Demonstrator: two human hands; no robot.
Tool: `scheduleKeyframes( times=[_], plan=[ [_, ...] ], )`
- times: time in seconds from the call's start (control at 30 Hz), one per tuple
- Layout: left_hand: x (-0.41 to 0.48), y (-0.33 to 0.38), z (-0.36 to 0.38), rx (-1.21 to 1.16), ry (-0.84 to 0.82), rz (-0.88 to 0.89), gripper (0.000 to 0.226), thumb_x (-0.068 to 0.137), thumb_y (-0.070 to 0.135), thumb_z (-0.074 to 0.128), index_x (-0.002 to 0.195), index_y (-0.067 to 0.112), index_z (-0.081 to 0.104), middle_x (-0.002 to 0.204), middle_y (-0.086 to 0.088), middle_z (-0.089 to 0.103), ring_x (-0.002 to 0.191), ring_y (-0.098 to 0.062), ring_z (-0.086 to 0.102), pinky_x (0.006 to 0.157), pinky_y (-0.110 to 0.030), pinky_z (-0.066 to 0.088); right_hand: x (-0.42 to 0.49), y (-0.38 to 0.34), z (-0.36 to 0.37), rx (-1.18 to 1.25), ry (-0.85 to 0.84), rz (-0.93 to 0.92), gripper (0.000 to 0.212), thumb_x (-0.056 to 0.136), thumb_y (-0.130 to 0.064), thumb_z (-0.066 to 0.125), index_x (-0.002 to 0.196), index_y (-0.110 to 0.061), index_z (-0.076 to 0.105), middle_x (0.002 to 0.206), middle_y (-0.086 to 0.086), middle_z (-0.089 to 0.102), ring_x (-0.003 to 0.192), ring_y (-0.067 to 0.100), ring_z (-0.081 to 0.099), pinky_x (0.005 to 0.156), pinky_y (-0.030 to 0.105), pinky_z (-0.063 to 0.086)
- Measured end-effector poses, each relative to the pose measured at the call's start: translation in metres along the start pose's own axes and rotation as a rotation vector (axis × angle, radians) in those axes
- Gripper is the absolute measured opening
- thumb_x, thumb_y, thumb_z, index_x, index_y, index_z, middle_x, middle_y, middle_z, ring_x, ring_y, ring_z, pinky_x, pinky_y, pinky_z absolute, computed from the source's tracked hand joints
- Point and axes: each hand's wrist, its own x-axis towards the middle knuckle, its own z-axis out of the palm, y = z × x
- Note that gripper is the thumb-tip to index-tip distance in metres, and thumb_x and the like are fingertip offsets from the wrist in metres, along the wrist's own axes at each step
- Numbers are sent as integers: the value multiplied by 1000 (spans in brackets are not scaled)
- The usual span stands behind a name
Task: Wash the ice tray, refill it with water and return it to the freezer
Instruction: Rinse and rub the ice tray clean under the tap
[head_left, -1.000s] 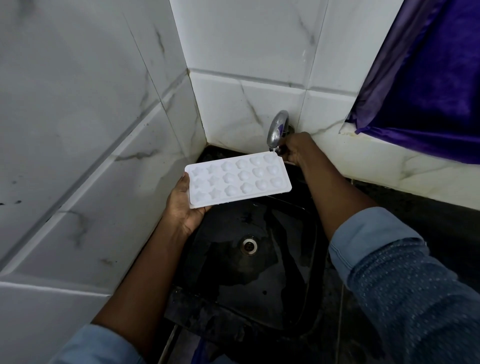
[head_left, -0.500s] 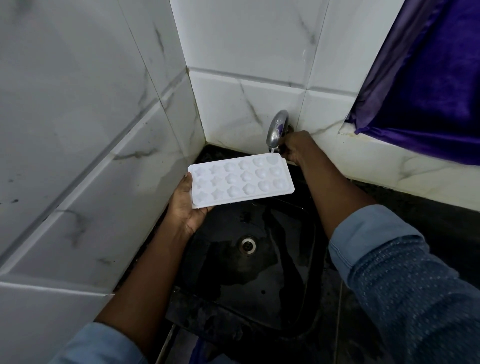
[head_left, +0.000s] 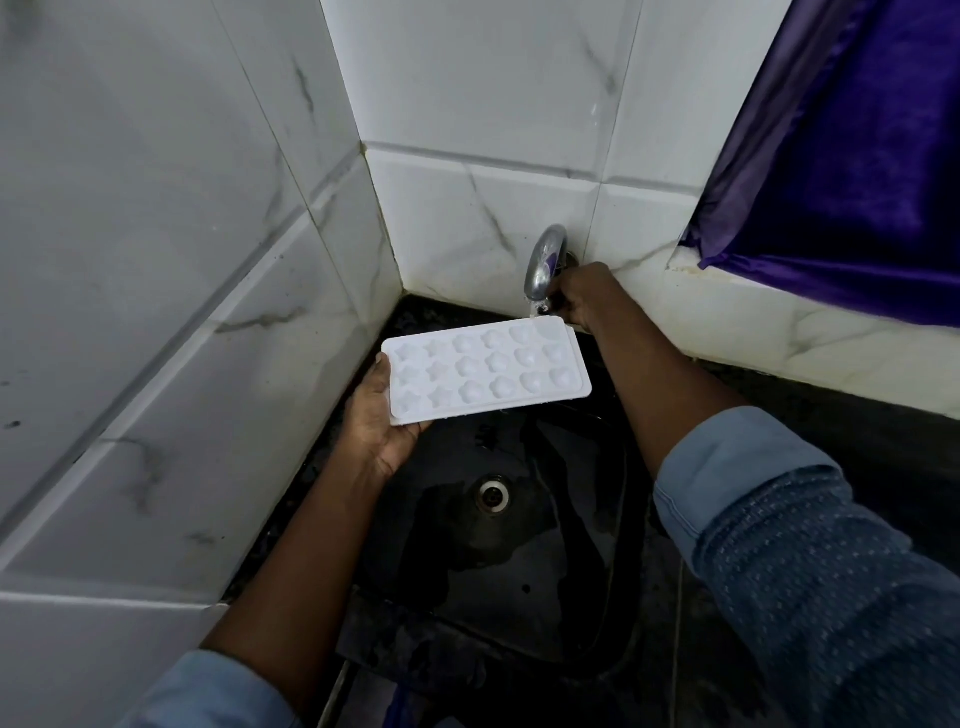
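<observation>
My left hand (head_left: 382, 423) grips the tray (head_left: 485, 370), now shifted w/ its end under the tap (head_left: 543, 265); right hand (head_left: 582, 296) closed on tap valve, no water visible yet.

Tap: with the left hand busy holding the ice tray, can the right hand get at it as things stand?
Probably yes. The right hand is already at the tap, its grip apparently around the base, though the contact is partly hidden. The ice tray in the left hand sits lower and does not block it.
</observation>
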Motion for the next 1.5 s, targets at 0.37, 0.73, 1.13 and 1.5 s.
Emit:
scheduleKeyframes(
  times=[0.37,0.73,1.13,1.5],
  plan=[
    [8,-12,11,9,-50,-40,51,111,45,43,138,7,62,133,-17,72,119,-34,72,97,-53,61,-10,-6,-3,-73,1,3,28,85,16,60,111,6,66,95,26,72,68,34,70,52,42,59],
    [23,-23,19,-1,-62,-80,57,110,46,44,148,5,55,138,-18,69,124,-36,69,86,-50,64,-26,-15,-5,-191,-31,6,12,94,6,59,103,0,65,80,16,66,61,26,65,58,40,62],
    [32,-39,39,17,-80,-144,50,111,42,46,139,5,62,129,-18,74,111,-33,75,82,-49,65,-32,-22,-54,-364,96,-129,33,92,-32,74,88,-3,61,83,24,66,57,26,57,60,37,54],
    [39,-61,57,66,-111,-187,56,109,46,48,147,5,57,137,-19,69,124,-38,68,92,-54,61,-116,86,-136,-565,287,-164,40,101,-39,56,91,-4,73,99,21,72,97,38,69,79,41,51]
  ],
)
